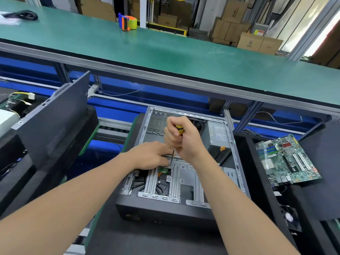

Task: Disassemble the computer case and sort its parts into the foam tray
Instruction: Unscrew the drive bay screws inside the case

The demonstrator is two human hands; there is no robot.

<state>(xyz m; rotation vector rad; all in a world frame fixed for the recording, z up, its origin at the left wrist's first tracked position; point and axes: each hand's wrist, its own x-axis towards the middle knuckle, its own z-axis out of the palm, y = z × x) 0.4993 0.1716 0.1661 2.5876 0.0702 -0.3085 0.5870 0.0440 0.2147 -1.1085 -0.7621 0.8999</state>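
Note:
The open computer case (237, 162) lies on its side in front of me, its grey metal drive bracket (184, 173) facing up. My right hand (184, 138) grips a yellow-and-black screwdriver (180, 130) held upright, its tip on a screw (171, 164) in the bracket. My left hand (150, 155) rests flat on the bracket beside the tip, fingers touching the shaft's base. A grey power supply (219, 137) sits inside the case at the back right. A green motherboard (287, 161) lies on black foam (257, 181) to the right.
A dark side panel (55, 124) leans upright at the left. A fan (288, 216) lies in the foam at lower right. A green conveyor table (165, 52) runs behind, with a tape dispenser (127, 22) on it. Wires and parts (20, 102) sit far left.

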